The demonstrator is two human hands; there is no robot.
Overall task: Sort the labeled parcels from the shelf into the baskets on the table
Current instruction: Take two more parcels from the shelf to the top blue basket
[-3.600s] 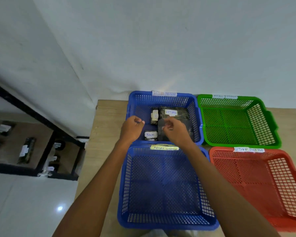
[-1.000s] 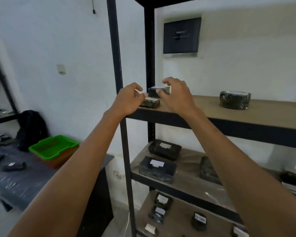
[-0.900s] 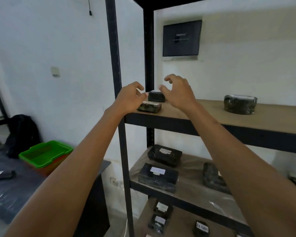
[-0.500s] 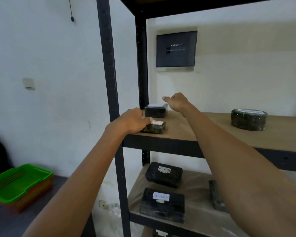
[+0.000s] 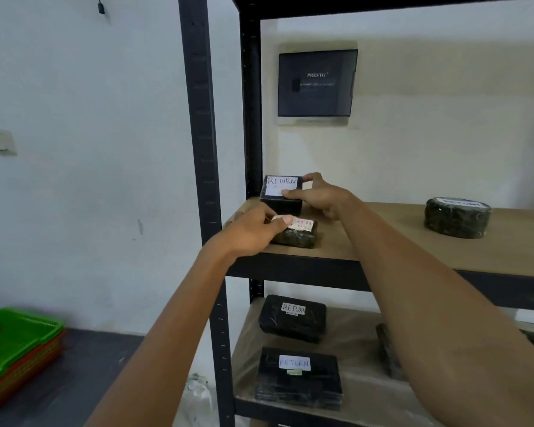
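Black boxy parcel [image 5: 278, 201] gripped: right hand [image 5: 321, 197] | flat parcel [image 5: 301, 236]: left hand [image 5: 250, 232]

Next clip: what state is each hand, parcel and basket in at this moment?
Left hand: pinches the small parcel, thumb on its label.
Right hand: grips the black box labelled RETURN.
Round parcel: untouched on the upper shelf.
Rear lower parcel: lying flat, RETURN label up.
Front lower parcel: lying flat, RETURN label up.
Green basket: stacked on an orange basket.
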